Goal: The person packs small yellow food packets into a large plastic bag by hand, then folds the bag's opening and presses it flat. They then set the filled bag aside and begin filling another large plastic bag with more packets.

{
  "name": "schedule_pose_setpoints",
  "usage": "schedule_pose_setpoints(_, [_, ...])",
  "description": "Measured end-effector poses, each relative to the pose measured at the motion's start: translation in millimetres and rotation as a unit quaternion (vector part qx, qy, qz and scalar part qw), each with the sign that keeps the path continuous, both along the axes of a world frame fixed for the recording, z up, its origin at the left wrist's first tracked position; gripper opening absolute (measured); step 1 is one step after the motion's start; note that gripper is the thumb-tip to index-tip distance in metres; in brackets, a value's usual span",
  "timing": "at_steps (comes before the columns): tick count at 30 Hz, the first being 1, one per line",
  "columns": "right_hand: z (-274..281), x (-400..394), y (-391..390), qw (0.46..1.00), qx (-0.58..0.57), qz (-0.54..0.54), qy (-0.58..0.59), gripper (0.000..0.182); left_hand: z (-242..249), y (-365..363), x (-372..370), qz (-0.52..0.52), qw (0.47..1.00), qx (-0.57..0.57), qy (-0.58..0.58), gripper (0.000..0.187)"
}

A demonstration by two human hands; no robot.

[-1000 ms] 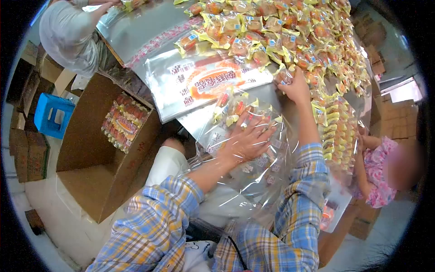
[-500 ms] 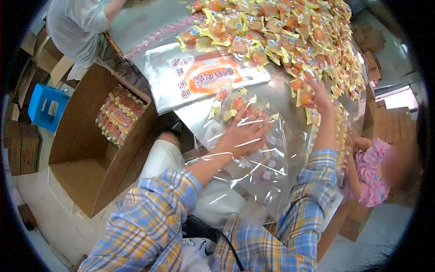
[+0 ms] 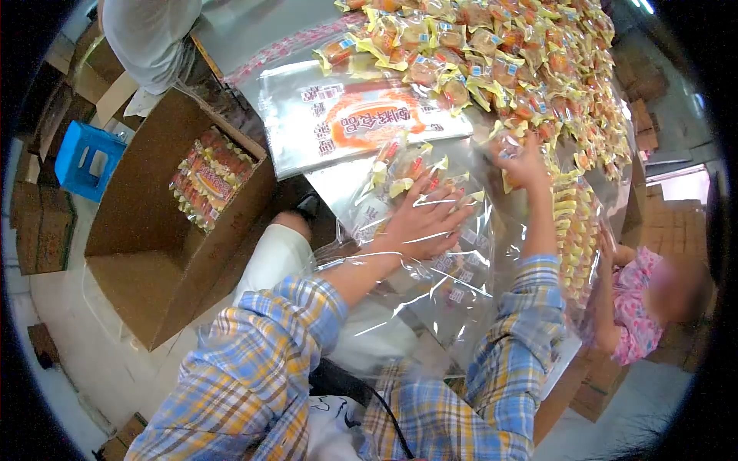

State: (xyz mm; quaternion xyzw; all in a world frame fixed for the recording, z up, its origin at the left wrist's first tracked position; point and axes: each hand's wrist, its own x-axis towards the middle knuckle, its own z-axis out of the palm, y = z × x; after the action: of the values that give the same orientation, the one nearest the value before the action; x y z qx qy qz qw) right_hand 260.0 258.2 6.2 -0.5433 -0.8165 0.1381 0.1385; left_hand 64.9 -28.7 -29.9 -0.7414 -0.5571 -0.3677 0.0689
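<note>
Snack packing workshop: long metal bench [image 3: 246,34] heaped with small yellow-wrapped snack packets [image 3: 523,69], large printed clear plastic bags [image 3: 354,123], open brown cardboard carton [image 3: 146,230] holding filled bags, stacked boxes [image 3: 42,230] on floor, co-workers alongside.

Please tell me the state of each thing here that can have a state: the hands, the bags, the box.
left hand: open, flat inside the clear bag
right hand: closed on snack packs
clear bag: open, partly filled
printed bag: flat, empty
cardboard box: open, one filled bag inside
</note>
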Motion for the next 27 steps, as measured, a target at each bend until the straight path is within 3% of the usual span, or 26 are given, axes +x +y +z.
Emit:
schedule_pose_setpoints(3, [20.4,-17.1,-38.7,0.992,0.016,-0.017,-0.12,0.113,0.7,0.0,0.2,0.008,1.0,0.001,0.007,0.055])
schedule_pose_setpoints(7, [14.0,-17.2,-44.2,0.99,0.091,0.051,-0.098,0.108,-2.3,-0.6,0.1,0.002,1.0,0.007,-0.003,0.057])
schedule_pose_setpoints(13, [30.6,-36.0,-44.8,0.987,-0.068,0.03,-0.14,0.104,-4.9,-0.6,1.4,0.005,1.0,0.007,0.006,0.058])
schedule_pose_setpoints(19, [41.1,-47.0,-49.7,0.98,-0.049,0.071,-0.181,0.098,-1.9,-0.8,0.2,0.003,1.0,0.012,0.002,0.059])
schedule_pose_setpoints(25, [26.9,-49.1,-17.7,0.987,-0.042,0.058,-0.143,0.112,2.1,-2.4,1.0,0.01,1.0,0.02,-0.005,0.051])
schedule_pose_setpoints(27, [38.6,-56.4,-13.7,0.985,-0.106,0.034,-0.135,0.112,2.4,0.2,1.7,0.016,1.0,0.024,-0.008,0.05])
